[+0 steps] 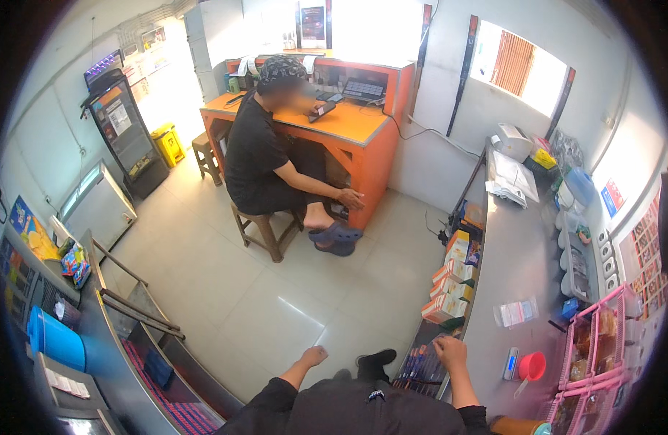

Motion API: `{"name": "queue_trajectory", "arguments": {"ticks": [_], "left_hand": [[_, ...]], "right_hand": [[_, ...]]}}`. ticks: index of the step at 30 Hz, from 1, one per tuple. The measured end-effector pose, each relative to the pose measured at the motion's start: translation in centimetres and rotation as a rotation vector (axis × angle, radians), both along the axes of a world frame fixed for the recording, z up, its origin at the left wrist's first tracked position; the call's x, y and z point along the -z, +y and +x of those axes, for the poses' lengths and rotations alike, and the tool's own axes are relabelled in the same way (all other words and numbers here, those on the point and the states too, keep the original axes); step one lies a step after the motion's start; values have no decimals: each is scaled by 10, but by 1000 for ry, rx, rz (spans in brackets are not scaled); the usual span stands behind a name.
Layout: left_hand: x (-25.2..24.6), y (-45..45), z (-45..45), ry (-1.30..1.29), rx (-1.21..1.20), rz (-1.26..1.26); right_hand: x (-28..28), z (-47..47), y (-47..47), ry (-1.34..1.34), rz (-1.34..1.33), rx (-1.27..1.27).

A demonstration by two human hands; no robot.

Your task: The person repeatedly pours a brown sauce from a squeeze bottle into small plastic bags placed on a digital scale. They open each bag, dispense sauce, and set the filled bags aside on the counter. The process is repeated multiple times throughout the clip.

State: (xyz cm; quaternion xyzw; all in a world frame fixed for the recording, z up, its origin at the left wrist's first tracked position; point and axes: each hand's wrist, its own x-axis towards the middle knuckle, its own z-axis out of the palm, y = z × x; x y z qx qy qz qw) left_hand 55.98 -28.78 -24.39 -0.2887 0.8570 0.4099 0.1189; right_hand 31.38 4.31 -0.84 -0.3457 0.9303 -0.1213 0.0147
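Observation:
My left hand [314, 356] hangs over the tiled floor, fingers curled; nothing can be made out in it. My right hand [449, 350] is half closed beside the edge of the long metal counter [489, 261], above a lower shelf with packaged goods; whether its fingertips pinch something is too small to tell. On the counter to the right of that hand lie a small digital scale [511, 363] and a red plastic scoop [532, 366] with a pale handle. Farther along are clear plastic packets [516, 312]. Orange and white cartons [445, 307] stand on the shelf under the counter edge.
Ahead, a person [258, 147] in black sits on a plastic stool [269, 236] at an orange desk [366, 128], holding a phone. Pink baskets [595, 337] line the counter's right side. At left are a metal shelf unit [165, 353] and a blue bucket [57, 340]. Floor tiles lie between.

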Motion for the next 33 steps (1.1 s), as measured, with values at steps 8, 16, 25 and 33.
{"name": "queue_trajectory", "arguments": {"ticks": [8, 16, 25, 33], "left_hand": [[-118, 25, -97, 359, 31, 208], [-224, 41, -126, 527, 42, 421], [-232, 84, -136, 518, 228, 558], [-231, 109, -150, 528, 431, 633]], "right_hand": [[5, -1, 4, -8, 46, -17], [7, -3, 5, 5, -49, -15], [3, -1, 5, 32, 2, -19], [-2, 5, 2, -30, -59, 28]]}}
